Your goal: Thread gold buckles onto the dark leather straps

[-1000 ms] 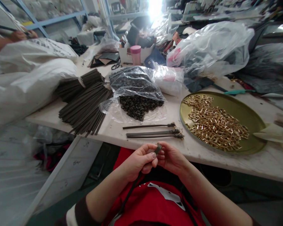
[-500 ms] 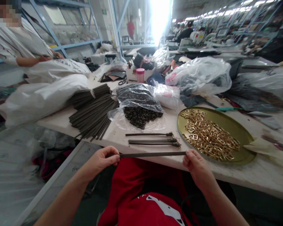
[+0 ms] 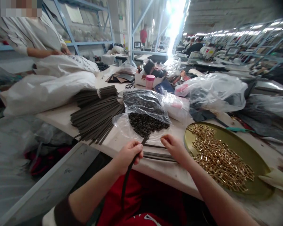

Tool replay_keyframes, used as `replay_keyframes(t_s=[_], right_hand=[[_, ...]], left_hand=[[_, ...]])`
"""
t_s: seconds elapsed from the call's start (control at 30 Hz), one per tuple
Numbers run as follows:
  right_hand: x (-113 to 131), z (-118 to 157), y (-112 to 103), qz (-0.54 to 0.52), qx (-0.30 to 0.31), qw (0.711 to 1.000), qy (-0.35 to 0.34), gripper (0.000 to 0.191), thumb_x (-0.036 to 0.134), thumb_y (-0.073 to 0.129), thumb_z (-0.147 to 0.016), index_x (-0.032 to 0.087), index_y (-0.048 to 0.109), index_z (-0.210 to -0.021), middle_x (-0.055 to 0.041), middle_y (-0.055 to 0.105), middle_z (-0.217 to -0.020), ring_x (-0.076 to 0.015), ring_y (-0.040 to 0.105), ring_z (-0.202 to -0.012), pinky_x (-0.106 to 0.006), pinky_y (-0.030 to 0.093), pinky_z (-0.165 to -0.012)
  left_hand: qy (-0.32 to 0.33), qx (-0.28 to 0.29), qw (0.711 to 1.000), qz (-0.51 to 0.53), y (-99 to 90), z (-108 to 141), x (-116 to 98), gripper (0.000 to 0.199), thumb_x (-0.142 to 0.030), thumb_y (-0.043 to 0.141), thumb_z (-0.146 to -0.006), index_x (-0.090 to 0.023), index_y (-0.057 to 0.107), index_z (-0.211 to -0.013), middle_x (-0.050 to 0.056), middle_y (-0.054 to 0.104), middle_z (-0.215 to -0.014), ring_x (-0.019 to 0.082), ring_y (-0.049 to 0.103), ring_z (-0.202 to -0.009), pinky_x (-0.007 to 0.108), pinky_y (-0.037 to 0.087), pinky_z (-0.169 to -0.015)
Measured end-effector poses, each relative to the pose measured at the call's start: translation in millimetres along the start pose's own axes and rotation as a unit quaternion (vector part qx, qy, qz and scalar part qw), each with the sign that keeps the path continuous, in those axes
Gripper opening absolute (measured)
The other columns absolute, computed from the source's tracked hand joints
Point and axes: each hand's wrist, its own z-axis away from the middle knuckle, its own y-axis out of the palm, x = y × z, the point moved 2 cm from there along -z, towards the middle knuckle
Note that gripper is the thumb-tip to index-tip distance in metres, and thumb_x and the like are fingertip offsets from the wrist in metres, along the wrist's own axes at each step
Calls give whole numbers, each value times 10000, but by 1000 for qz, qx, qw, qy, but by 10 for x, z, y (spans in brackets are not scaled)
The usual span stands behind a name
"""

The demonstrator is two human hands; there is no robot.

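Observation:
A dark strap strip [image 3: 125, 185] is pinched near its upper end by my left hand [image 3: 130, 154], which is closed. The strip's long tail hangs down over the table edge toward my lap. To the right, my right hand [image 3: 174, 147] has its fingers curled together; whatever they may hold is hidden. Both hands are just in front of a heap of small black pieces [image 3: 148, 125] spilling from a clear plastic bag [image 3: 143, 99]. Several strips [image 3: 158, 156] lie across the table below the hands, their right ends covered by my right forearm.
A large bundle of dark strips [image 3: 96, 117] lies at left. On the right, an oval gold-green tray [image 3: 248, 150] holds many gold rectangular buckles [image 3: 220, 158]. Behind stand a pink-lidded jar [image 3: 150, 82] and plastic bags [image 3: 212, 91]. A co-worker [image 3: 46, 37] stands at far left beside white sacks [image 3: 52, 91].
My right hand has let go of the strip's right end and moved up and left. My left hand has moved right toward the black pieces, tilting the strip from level to steep.

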Motion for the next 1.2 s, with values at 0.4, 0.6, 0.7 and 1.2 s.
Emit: replay_keyframes(t_s=[0.4, 0.6, 0.7, 1.2], right_hand=[[-479, -774, 308, 275, 53, 959, -52, 159, 182, 454, -835, 160, 584, -925, -101, 573, -870, -213, 544, -755, -292, 323, -608], [-489, -718, 240, 272, 37, 961, -46, 97, 190, 490, -811, 150, 577, -794, -90, 561, -848, -183, 533, -707, -279, 311, -587], [-460, -545, 157, 232, 13, 971, -52, 113, 190, 492, -804, 157, 559, -719, -70, 556, -799, -170, 520, -697, -278, 333, -612], [83, 929, 5, -596, 6, 772, 222, 230, 321, 742, -631, 207, 626, -794, 38, 614, -726, -76, 552, -621, -228, 457, -653]], left_hand=[[-175, 36, 971, 159, 113, -329, 285, 241, -31, 439, -612, -107, 535, -819, 58, 591, -795, 69, 537, -590, 153, 406, -481], [-188, 64, 966, 164, 166, -176, 395, 247, -19, 481, -632, -84, 586, -846, 73, 607, -841, 71, 574, -627, 140, 436, -501], [-175, 55, 972, 144, 203, -70, 398, 224, -46, 515, -662, -92, 591, -868, 78, 617, -854, 73, 581, -628, 133, 435, -489], [-70, 118, 990, 26, 551, 370, 438, 138, -212, 498, -752, -133, 467, -861, 21, 617, -652, 28, 405, -385, 133, 245, -350]])
